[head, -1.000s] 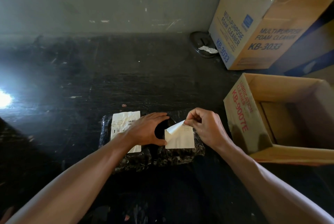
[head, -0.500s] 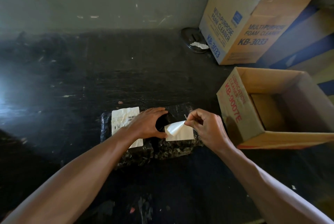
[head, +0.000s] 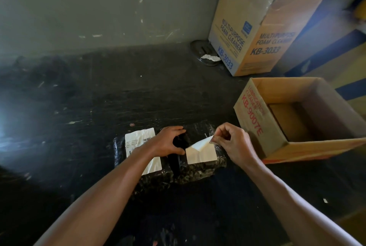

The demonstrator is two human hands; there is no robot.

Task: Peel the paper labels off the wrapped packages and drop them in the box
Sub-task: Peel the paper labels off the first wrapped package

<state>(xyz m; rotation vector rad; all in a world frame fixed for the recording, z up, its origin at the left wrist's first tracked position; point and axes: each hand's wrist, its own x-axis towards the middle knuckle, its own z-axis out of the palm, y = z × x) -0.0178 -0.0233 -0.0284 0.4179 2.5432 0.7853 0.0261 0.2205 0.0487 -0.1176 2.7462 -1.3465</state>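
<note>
Two dark plastic-wrapped packages lie side by side on the black floor. The right package (head: 200, 172) carries a white label (head: 204, 153) whose top-left corner is lifted and folded over. My right hand (head: 231, 144) pinches that raised corner between thumb and fingers. My left hand (head: 168, 142) presses flat on the packages between the two labels, thumb next to the label's left edge. The left package (head: 118, 152) bears a printed white label (head: 138, 138), partly under my left wrist. An open cardboard box (head: 255, 118) with red lettering stands right of my right hand.
A tall closed cardboard box (head: 247, 33) marked foam cleaner stands against the grey wall at the back right. A dark round lid (head: 204, 53) with a crumpled paper scrap lies beside it. Blue and yellow floor shows at the far right.
The lifted corner of the right label has been pulled farther up and to the right by my right hand. My left hand stays pressed on the packages.
</note>
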